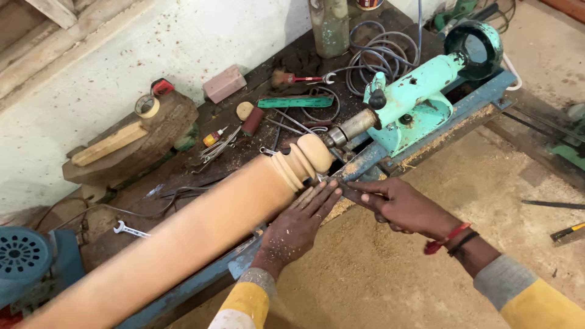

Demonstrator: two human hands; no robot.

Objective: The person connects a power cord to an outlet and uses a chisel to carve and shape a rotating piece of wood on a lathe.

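A long pale wooden spindle [201,222] is mounted on a lathe, with turned rings and a rounded knob [311,155] at its right end against the turquoise tailstock [414,100]. My left hand [300,224] lies flat with fingers together, fingertips at the grooved part of the wood. My right hand [399,206] grips a dark metal turning tool [341,186], whose tip points at the ringed section. Sawdust covers both hands.
The blue lathe bed [365,161] runs diagonally. A blue motor housing [27,259] sits at the left. Behind the lathe lie wrenches [131,230], a brush [289,78], coiled cable [381,55], tape roll [147,106] and wood blocks [140,137]. Sawdust covers the floor [396,268].
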